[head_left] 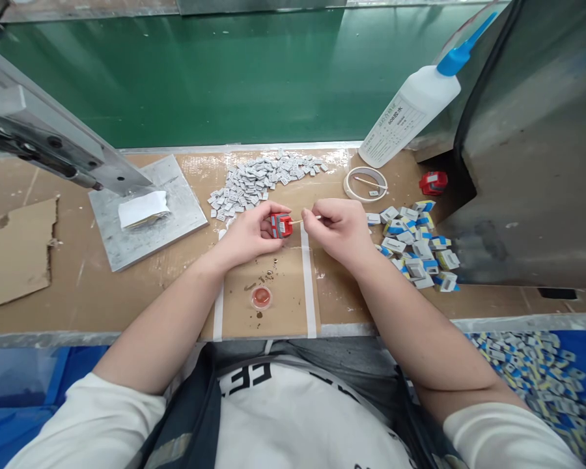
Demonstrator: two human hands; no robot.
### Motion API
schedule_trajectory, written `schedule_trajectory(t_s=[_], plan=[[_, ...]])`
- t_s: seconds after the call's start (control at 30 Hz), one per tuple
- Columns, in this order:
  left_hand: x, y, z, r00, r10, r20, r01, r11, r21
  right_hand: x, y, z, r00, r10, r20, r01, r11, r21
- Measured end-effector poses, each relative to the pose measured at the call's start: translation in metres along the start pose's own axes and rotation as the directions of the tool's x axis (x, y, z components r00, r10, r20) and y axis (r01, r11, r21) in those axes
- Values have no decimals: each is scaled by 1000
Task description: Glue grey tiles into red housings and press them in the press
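My left hand [252,233] is closed around a small red block with a grey face [280,225], held above the cardboard-covered bench. My right hand [336,225] pinches a thin pale stick [299,221] whose tip touches the red block's right side. Just below the hands, a small round dish of reddish paste [261,297] sits on the bench between two white tape strips. A pile of small grey parts [260,180] lies behind the left hand. A heap of blue-and-white parts [418,245] lies right of my right hand.
A press arm [43,143] over a metal plate [149,215] stands at the left. A white squeeze bottle with blue nozzle [413,111], a tape roll [365,184], another red block [433,183] and a dark metal housing [532,150] are at the right. A blue bin of parts [542,378] sits low right.
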State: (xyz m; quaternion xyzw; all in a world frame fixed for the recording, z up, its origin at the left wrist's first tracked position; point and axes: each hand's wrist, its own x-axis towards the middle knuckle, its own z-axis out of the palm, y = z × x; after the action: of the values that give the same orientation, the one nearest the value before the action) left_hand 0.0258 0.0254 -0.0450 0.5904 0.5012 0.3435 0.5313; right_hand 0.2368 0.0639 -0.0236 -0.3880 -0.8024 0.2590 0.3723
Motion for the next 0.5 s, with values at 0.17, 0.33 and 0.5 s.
schedule_trajectory(t_s=[0.17,0.33,0.5], plan=[[0,3,0,1000,-7,-8,6,1000,-29,-1,-2,-1,998,-10,65,9,1000,11],[-1,6,0,1000,-5,-12,5,1000,-22,-2,-2,-1,993,-17,117,13,999,35],[-1,4,0,1000,8,-16,-8,1000,13,-2,-2,2,993,-25,114,19,998,52]])
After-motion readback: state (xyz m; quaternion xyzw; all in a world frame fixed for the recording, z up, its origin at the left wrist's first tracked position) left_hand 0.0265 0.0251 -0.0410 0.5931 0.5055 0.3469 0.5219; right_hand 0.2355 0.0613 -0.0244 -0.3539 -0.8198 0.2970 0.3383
